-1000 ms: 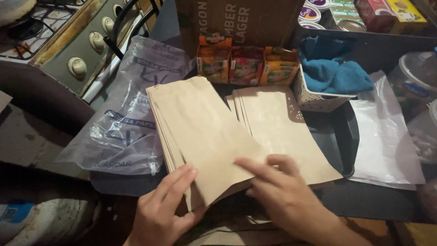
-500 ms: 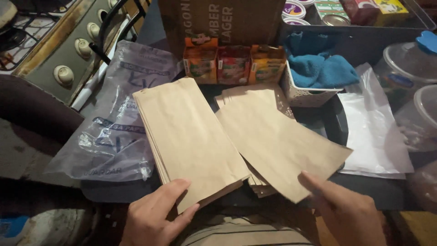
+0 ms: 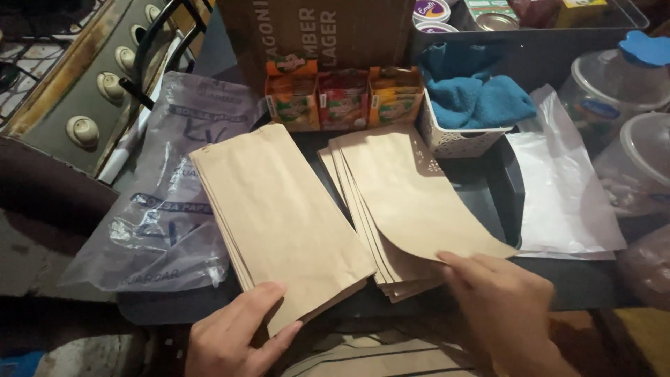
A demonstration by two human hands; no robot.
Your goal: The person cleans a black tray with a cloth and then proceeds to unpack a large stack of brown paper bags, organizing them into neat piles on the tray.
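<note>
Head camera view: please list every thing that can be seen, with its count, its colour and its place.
left stack of paper bags: one stack, tan, centre-left, under the left hand
right stack of paper bags: one fanned stack, tan, centre, top bag lifted at its near corner
clear plastic bag: one, with blue print, left of the stacks
small cartons: three, orange and red, behind the stacks
cardboard box: one, brown, behind the cartons
white basket: one, holding a blue cloth
white sheets: a pile, right
clear containers: two, far right
stove: one, grey, top left
left hand: on the left stack's near corner
right hand: pinching the lifted bag
</note>
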